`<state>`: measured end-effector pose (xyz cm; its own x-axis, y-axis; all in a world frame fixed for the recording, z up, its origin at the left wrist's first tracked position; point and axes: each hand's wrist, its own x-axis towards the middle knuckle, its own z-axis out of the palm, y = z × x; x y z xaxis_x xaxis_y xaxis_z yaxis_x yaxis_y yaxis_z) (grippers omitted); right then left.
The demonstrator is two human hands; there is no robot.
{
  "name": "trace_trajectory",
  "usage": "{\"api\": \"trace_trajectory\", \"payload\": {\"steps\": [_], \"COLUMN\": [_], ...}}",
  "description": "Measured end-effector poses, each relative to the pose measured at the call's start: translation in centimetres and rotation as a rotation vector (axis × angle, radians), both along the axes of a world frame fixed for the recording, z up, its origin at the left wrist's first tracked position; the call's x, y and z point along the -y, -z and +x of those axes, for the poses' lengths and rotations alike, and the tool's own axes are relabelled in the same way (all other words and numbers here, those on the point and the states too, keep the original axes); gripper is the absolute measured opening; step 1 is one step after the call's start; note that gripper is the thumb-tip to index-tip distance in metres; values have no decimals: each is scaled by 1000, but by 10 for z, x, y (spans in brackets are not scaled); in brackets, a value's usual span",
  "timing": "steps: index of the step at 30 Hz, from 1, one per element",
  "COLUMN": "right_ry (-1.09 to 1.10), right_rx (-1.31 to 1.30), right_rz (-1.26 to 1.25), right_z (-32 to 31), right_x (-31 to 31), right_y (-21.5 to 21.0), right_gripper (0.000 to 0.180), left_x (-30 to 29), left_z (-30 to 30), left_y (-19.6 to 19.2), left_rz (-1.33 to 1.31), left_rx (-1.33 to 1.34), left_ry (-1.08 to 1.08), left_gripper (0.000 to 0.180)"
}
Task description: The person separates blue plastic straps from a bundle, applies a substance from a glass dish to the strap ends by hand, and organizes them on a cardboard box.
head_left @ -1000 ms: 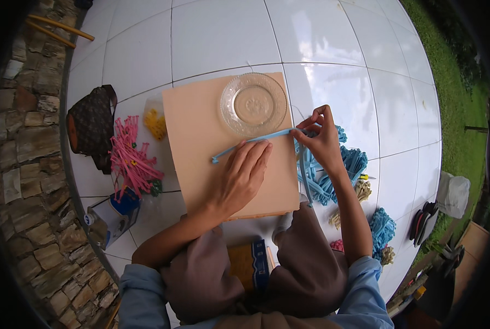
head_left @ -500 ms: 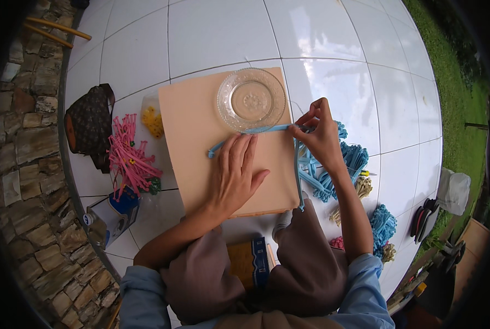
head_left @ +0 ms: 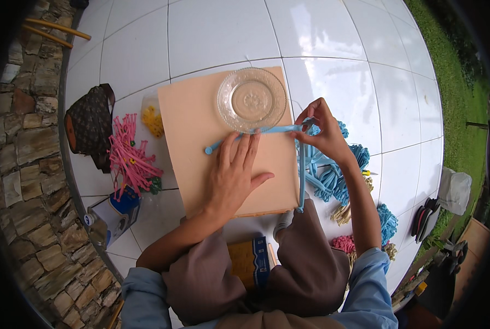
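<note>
A pale blue tube-like strip lies across the tan board, just below a clear glass plate. My left hand rests flat with its fingers stretched out, their tips pressing the strip to the board. At the board's right edge, my right hand is closed in a pinch on the strip's right part, thumb against fingers. From there a length of blue hangs down along the edge. Bundles of matching blue strips lie on the floor beneath my right forearm.
At left are pink strips, a bag of yellow pieces, a brown handbag and a blue-and-white can. Beige strips lie on the right, a dark phone-like object farther out. A stone wall borders the left side.
The strip's left end has shifted slightly left and up. My right fingers have changed their bend around the strip, and more blue shows between them. My left hand stays nearly in place.
</note>
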<state>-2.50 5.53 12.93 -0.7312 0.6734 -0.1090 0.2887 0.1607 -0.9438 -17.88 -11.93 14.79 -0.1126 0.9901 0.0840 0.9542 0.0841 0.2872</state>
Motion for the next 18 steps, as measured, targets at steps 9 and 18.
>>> {"api": "trace_trajectory", "payload": {"steps": [9, 18], "right_ry": [222, 322], "right_rx": [107, -94], "right_rz": [10, -236], "right_z": [2, 1], "right_x": [25, 26], "right_y": [-8, -5], "right_gripper": [43, 35], "left_x": [0, 1], "left_z": [1, -1], "left_y": [0, 4], "left_rz": [27, 80], "left_rx": [-17, 79], "left_ry": [-18, -14], "left_gripper": [80, 75]}}
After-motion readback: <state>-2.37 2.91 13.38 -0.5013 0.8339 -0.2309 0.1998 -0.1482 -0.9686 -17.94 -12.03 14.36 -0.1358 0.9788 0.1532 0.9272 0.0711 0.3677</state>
